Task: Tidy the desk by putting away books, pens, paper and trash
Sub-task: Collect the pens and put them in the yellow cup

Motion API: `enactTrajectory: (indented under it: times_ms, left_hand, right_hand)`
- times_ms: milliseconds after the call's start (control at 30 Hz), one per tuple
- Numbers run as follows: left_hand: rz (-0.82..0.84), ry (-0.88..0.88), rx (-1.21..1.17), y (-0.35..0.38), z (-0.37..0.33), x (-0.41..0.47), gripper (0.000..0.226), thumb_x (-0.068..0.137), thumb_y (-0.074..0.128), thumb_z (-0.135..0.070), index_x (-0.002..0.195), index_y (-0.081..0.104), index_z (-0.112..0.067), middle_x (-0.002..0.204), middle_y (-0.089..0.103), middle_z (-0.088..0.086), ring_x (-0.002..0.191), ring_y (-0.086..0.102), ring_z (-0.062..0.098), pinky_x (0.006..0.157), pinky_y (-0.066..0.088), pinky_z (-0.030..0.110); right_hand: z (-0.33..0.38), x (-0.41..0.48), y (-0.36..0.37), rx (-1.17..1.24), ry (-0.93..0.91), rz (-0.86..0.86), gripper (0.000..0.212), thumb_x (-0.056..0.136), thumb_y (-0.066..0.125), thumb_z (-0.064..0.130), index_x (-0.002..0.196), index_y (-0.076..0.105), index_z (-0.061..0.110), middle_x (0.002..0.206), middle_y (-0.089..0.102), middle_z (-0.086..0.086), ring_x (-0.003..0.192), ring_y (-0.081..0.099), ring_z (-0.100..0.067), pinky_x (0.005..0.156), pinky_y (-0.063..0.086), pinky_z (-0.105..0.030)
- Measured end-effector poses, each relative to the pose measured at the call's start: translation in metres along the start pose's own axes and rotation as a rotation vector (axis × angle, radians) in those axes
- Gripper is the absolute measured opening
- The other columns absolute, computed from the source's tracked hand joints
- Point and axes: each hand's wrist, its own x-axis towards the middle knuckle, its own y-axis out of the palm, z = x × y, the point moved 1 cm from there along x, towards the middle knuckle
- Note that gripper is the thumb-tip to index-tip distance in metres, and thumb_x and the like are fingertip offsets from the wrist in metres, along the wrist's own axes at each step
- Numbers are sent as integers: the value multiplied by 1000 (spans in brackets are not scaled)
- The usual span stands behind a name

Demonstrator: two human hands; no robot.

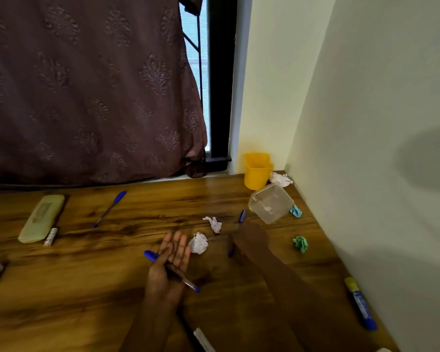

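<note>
Pen [182, 278] lies across the upturned left hand [163, 279], its fingers straight.

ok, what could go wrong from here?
1. The pen lies across the flat left hand, apparently ungripped; it could roll off.
2. The right hand covers a second pen near the tipped clear tub; a hasty lift might bump it.

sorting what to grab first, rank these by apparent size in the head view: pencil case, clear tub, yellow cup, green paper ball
1. pencil case, clear tub: about alike, unranked
2. yellow cup
3. green paper ball
</note>
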Motion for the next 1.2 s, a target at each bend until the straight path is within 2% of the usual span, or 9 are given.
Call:
enactTrajectory:
  times_ms: [167,333,467,533,633,700,900,1000,1200]
  left_hand:
    - [53,-73,2,4,0,4,29,98,36,-11,118,58,-11,105,72,6,92,71,16,76,58,31]
    - [95,-127,6,11,-6,16,42,98,36,-34,125,54,-8,124,63,9,99,68,18,83,56,34]
    - [142,-131,18,15,-20,22,59,85,42,-51,125,54,-9,123,64,9,113,60,19,98,43,36]
    - [155,-113,4,12,-24,24,45,94,38,-41,121,56,-10,119,67,5,102,67,15,91,51,34]
    - [154,-57,-66,-5,-35,20,31,94,42,-22,104,70,-14,105,72,2,90,71,14,72,59,31]
    - [200,14,-82,-25,-52,14,20,75,68,-22,92,77,-17,104,73,2,92,71,15,68,59,33]
    - [218,50,-95,-94,-81,-15,81,31,95,-21,108,69,-17,115,69,4,99,69,16,70,59,35]
    - [203,9,-96,-108,-83,-36,89,21,98,-22,106,70,-15,112,70,5,98,69,17,68,59,36]
    - [157,-109,-60,-122,-88,-64,83,27,97,-24,106,72,-11,115,69,7,99,69,19,70,59,36]
  right_hand:
    - [-4,-23,-15,77,-3,6,28,85,58,38,91,64,12,90,69,-5,83,66,-21,77,54,-34]
    - [38,-74,-37,258,-380,-21,10,82,66,29,82,66,19,70,59,12,62,53,0,59,42,-17]
    - [73,-97,-28,141,-606,44,17,84,64,33,95,68,20,88,69,6,74,58,-4,60,36,-15]
    - [80,-101,-15,99,-663,38,21,85,63,39,94,65,21,90,70,2,76,58,-8,57,31,-12]
    - [79,-111,-8,159,-640,-24,17,87,61,40,96,64,26,95,69,6,80,60,-6,62,35,-18]
    - [70,-118,-4,147,-584,-62,16,88,60,38,99,64,27,97,69,7,85,62,-8,66,37,-20]
    - [59,-138,40,-96,-477,159,31,81,65,44,83,65,12,98,68,-3,93,62,-20,83,44,-30]
    - [72,-146,57,-214,-446,209,40,85,59,45,61,42,19,100,67,-10,96,61,-25,98,38,-37]
    - [97,-143,53,-14,-290,278,32,79,66,44,78,63,12,74,61,-2,78,60,-19,66,38,-26]
